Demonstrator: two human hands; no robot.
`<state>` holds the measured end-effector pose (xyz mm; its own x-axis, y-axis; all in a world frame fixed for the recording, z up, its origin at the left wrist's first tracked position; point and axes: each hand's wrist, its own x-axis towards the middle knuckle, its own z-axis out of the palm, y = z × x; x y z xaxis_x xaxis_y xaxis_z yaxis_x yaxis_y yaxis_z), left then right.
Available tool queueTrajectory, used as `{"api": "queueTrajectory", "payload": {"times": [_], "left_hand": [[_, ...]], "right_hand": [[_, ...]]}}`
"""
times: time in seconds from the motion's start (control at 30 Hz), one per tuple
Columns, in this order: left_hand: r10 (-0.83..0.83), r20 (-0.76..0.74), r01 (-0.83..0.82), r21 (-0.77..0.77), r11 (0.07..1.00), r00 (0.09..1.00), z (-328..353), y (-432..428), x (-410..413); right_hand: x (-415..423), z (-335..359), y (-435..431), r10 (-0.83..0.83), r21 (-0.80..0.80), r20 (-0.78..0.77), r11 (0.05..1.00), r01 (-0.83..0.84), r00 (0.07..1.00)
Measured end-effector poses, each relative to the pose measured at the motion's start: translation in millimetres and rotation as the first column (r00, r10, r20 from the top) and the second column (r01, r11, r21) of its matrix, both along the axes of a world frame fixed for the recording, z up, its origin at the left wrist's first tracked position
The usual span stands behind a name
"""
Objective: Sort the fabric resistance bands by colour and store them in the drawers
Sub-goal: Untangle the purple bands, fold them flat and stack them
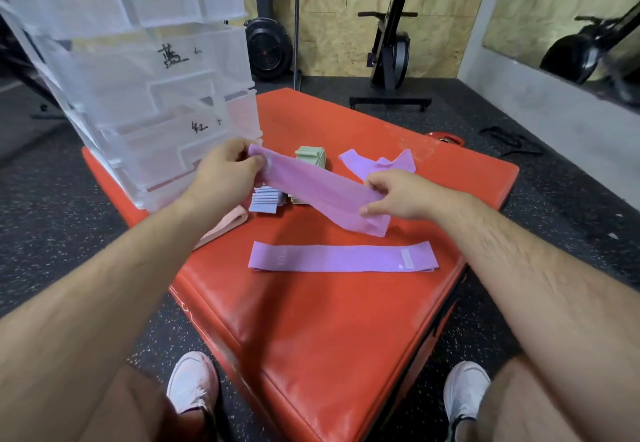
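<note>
Hands hold one purple band point(322, 192) stretched above the red mat point(311, 320): left hand point(225, 173) pinches its far end, right hand point(391, 195) pinches its near end. A second purple band point(343, 257) lies flat mid-mat; a third point(377, 163) sits crumpled toward the far edge. Drawers point(156, 77) stand on the far-left corner.

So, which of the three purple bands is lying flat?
The purple band nearest the person; the held purple band hangs between both hands, the far purple band lies crumpled.
</note>
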<state>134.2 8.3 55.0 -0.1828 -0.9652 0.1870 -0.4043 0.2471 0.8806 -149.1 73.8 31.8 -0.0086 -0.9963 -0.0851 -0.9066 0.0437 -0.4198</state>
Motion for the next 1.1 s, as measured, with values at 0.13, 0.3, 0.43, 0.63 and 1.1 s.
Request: {"api": "queueTrajectory", "payload": {"times": [0.13,0.3,0.43,0.63,1.1], "left_hand": [[0.010,-0.076,-0.002,0.105,0.995,0.997,-4.6,-7.0,9.3],[0.047,-0.143,-0.014,0.229,0.973,0.989,-13.3,-12.7,19.2],[0.022,-0.131,0.019,0.304,0.953,0.991,-23.0,-6.1,21.5],[-0.017,-0.056,0.038,0.399,0.916,0.998,-47.7,2.8,23.0],[-0.057,0.178,0.006,0.275,0.961,0.982,-96.6,25.9,22.9]], "right_hand": [[-22.4,6.4,12.6,-0.086,0.019,0.144,0.996,0.084,0.986],[-39.8,11.2,25.9,-0.182,0.062,0.350,0.983,0.172,0.919],[-48.9,10.2,37.0,-0.218,0.056,0.650,0.969,0.240,0.728],[-52.8,-5.0,55.5,-0.268,0.048,0.541,0.956,0.288,0.797],[-48.8,-46.5,77.4,-0.293,0.015,0.190,0.955,0.296,0.937]]}}
